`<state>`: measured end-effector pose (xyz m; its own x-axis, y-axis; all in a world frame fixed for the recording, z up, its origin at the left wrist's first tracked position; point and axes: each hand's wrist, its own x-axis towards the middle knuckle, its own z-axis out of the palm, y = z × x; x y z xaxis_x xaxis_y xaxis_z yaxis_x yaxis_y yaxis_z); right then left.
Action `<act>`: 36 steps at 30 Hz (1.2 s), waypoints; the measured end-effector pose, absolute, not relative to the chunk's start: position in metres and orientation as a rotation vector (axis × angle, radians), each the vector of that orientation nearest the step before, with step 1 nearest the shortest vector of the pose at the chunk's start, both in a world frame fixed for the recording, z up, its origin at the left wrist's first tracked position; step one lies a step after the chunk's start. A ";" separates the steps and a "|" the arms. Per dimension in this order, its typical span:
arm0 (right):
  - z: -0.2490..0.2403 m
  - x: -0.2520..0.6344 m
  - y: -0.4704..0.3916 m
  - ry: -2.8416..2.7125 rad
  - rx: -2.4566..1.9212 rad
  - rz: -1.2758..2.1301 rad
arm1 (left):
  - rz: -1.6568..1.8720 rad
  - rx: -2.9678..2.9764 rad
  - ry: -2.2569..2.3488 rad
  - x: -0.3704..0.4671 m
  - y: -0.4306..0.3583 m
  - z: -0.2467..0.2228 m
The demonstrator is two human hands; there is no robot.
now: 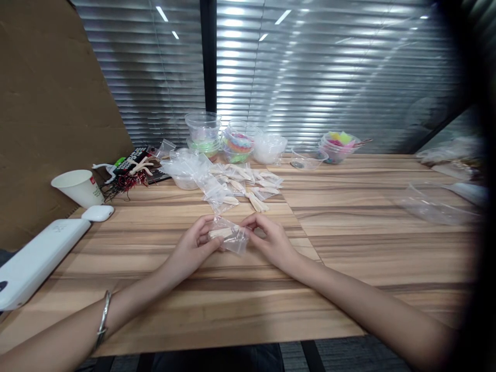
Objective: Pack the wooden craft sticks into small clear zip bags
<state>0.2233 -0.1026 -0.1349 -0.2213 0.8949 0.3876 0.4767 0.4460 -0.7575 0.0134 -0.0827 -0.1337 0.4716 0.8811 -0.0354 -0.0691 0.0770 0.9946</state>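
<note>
Between my hands is a small clear zip bag (pixel 235 242) with pale, thin wooden-looking pieces (pixel 225 233) inside. My left hand (pixel 197 242) is closed on its left side, thumb lying over the front. At the bag's upper right edge, the thumb and fingers of my right hand (pixel 267 237) pinch the plastic. Just beyond my hands lies a heap of similar filled bags (pixel 267 178). One bundle of pale pieces (pixel 256 200) sticks out toward me. Empty-looking clear bags (pixel 213 188) lie beside the heap on the left.
Clear plastic tubs (pixel 203 121), some with coloured contents, stand along the blinds. A tub of bright pieces (pixel 339 140) is farther right. On the left are a paper cup (pixel 77 187), a white power bank (pixel 42 261) and an earbud case (pixel 97 213). Clear plastic (pixel 434 204) lies at right.
</note>
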 end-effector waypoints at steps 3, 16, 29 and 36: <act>-0.136 0.223 -0.101 -1.840 -1.175 0.614 | 0.812 1.329 0.806 0.014 -0.085 -0.131; -0.134 0.222 -0.107 -1.974 -1.100 0.558 | 0.772 1.299 0.926 0.014 -0.089 -0.120; -0.136 0.221 -0.116 -2.030 -0.971 0.397 | 0.677 1.434 0.817 0.013 -0.096 -0.117; -0.129 0.216 -0.113 -1.914 -1.033 0.779 | 0.796 1.329 0.932 0.013 -0.090 -0.119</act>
<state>0.2160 -0.1126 -0.1291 -0.3390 0.8692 0.3599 0.3712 0.4751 -0.7978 0.0129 -0.0904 -0.1194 0.4322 0.8961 -0.1012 0.0395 0.0933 0.9949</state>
